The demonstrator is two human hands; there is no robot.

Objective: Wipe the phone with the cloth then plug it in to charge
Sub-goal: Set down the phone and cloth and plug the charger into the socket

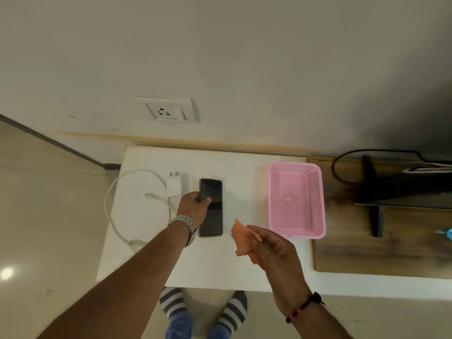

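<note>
Left hand (195,204): grips the phone (211,211) by its left edge (screen up, flat on the white table (220,265)).
Right hand (274,248): pinches the orange cloth (241,237), beside the phone.
Charger (175,187): left of the phone.

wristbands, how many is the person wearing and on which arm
2. A metal watch sits on the left wrist, beside the phone that the left hand holds. A beaded thread band circles the right wrist, behind the right hand holding the cloth.
</note>
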